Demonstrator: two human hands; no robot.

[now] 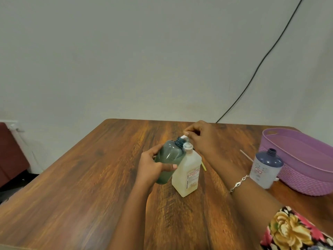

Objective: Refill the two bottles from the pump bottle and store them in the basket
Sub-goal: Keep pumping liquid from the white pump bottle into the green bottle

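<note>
Brown wood-grain table [90, 177], pale plain wall [126, 60] behind, black cable [261, 62] running diagonally down wall, dark red furniture [10, 152] at left, thin pale stick [246, 155] and yellow strip [204, 166] on tabletop.

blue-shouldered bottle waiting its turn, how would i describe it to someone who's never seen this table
Find the purple basket at far right. Beside its near left end stands a capless bottle. Unlike the green bottle and the pump bottle mid-table, it is unheld, with a dark blue shoulder over a pale body.

Left hand [153, 168] holds green bottle [168, 160]; right hand [201, 139] presses pump bottle [187, 175].
</note>
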